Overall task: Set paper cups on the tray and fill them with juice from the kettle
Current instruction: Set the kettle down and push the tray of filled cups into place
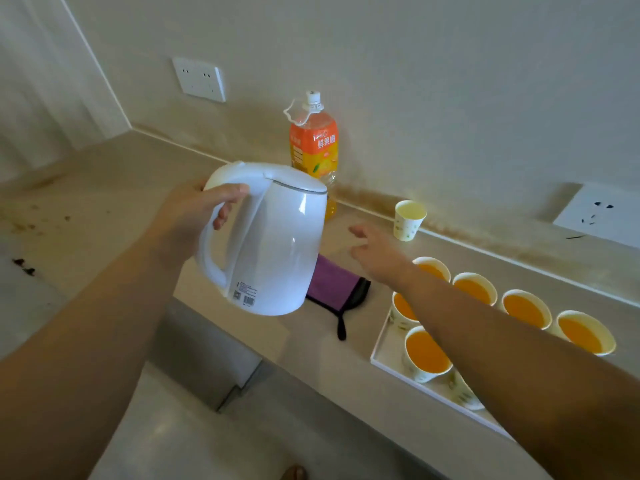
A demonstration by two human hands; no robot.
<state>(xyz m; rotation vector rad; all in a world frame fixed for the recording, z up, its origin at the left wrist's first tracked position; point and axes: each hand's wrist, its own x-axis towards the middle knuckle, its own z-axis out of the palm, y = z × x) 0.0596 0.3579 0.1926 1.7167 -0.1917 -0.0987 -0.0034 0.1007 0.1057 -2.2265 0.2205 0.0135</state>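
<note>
My left hand [194, 216] grips the handle of a white electric kettle [277, 244], held upright in the air above the counter, lid closed. My right hand [375, 252] is stretched out over the counter with straight fingers, holding nothing, a short way from a single empty paper cup [408, 220] that stands by the wall. A white tray [384, 351] at the right carries several paper cups filled with orange juice [426, 353]; my right forearm hides part of them.
An orange juice bottle [315, 150] stands against the wall behind the kettle. A purple cloth with a black strap [334, 284] lies on the beige counter [110, 174] under the kettle. Wall sockets [199, 79] sit at left and right. The counter's front edge drops to the floor.
</note>
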